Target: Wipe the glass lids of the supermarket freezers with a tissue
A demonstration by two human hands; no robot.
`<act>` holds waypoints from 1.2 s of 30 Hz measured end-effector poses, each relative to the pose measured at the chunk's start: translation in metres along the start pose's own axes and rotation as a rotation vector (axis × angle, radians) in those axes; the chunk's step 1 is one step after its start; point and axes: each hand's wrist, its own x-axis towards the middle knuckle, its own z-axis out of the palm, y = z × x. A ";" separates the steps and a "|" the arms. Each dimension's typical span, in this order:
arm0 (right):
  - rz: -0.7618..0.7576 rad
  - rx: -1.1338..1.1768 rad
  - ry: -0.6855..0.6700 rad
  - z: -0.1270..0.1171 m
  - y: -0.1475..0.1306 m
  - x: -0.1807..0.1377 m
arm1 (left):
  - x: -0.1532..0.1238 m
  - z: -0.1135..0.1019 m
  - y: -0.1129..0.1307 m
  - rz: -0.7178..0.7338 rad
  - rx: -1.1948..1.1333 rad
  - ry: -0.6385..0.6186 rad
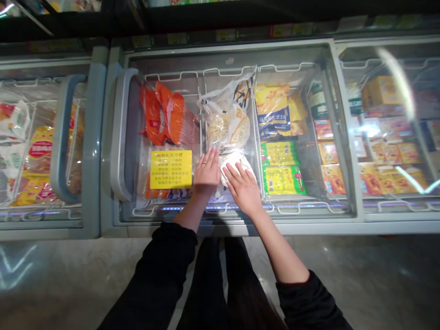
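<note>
Both my hands reach into an open chest freezer (227,227). My left hand (206,171), with a ring on one finger, lies flat with fingers stretched out on a clear bag of pale frozen dumplings (225,123) in the middle wire compartment. My right hand (242,185) rests beside it, fingers spread flat on a white bag (233,160) lying at the front of the same compartment. Neither hand grips anything. Black sleeves cover both forearms.
Orange packets (161,117) and a yellow notice card (171,169) fill the left compartment. Yellow and green packages (280,137) fill the right one. The slid-back lid's grey handle (118,133) stands at the left. Closed glass-topped freezers (388,133) flank both sides. Shelves run above.
</note>
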 end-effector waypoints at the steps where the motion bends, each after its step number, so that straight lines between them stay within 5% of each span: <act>1: -0.027 -0.006 -0.015 -0.002 0.003 -0.010 | -0.001 0.000 0.000 0.000 -0.004 0.006; 5: -0.004 -0.023 0.002 -0.007 0.023 -0.021 | -0.003 0.002 0.000 0.002 -0.011 0.057; 9: 0.099 -0.002 0.070 -0.002 0.019 0.025 | -0.005 0.004 0.000 0.009 0.002 0.112; 12: 0.022 0.021 0.044 0.001 0.007 0.041 | -0.005 0.006 -0.001 0.010 0.009 0.130; 16: -0.123 0.001 -0.023 -0.008 0.022 0.006 | -0.005 0.006 -0.001 0.015 0.007 0.149; 19: -0.093 -0.024 -0.002 -0.018 0.050 -0.009 | -0.005 0.006 -0.001 0.034 0.022 0.169; 22: -0.015 -0.038 0.045 -0.018 0.061 0.017 | -0.006 0.006 -0.001 0.034 0.033 0.172; 26: -0.020 -0.005 0.072 -0.004 0.038 0.056 | -0.007 0.005 -0.002 0.025 0.047 0.165; 32: -0.149 0.059 0.014 -0.006 0.033 0.007 | -0.007 0.001 0.000 0.015 0.038 0.142; 36: 0.030 0.023 0.047 -0.016 0.048 0.023 | -0.006 0.000 0.002 0.000 0.037 0.130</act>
